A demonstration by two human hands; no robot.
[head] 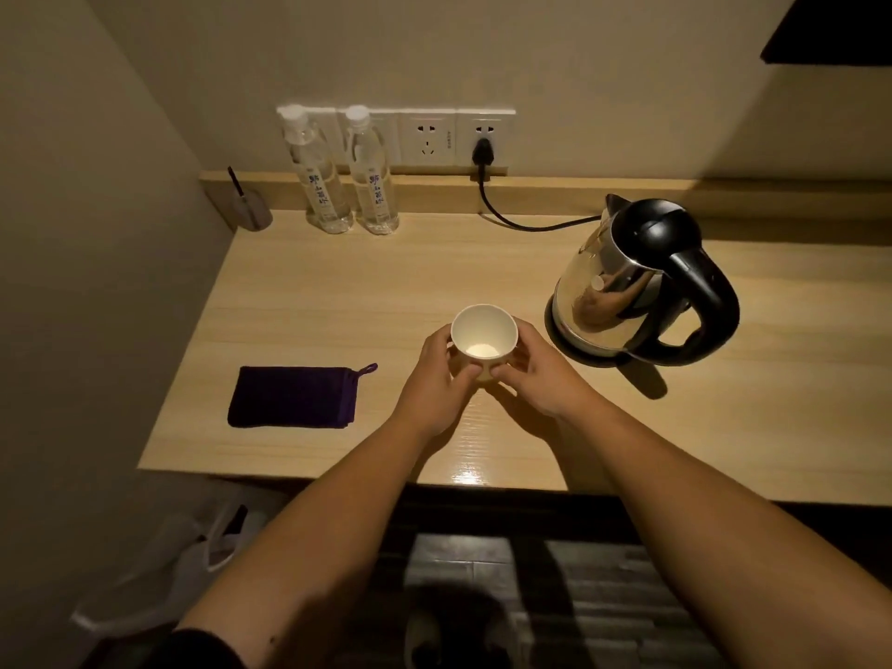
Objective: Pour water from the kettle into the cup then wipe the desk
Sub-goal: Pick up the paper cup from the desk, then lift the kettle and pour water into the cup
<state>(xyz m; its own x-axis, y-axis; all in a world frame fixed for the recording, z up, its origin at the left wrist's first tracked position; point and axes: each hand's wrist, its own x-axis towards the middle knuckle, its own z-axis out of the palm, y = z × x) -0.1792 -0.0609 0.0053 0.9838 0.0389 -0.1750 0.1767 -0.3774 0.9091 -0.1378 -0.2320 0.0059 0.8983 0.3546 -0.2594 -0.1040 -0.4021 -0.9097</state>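
Note:
A white paper cup (484,333) stands upright in the middle of the wooden desk (338,292), and it looks empty. My left hand (437,383) wraps its left side and my right hand (533,379) its right side, fingertips meeting in front. A steel kettle (627,282) with a black lid and handle sits on its base to the right of the cup, spout facing the wall, handle toward the right. A folded dark purple cloth (294,395) lies flat on the desk to the left of my left hand.
Two sealed water bottles (345,185) stand at the back by the wall sockets. The kettle's black cord (521,224) runs from a plug across the back of the desk. A grey holder (253,210) sits in the back left corner. A wall borders the desk's left side.

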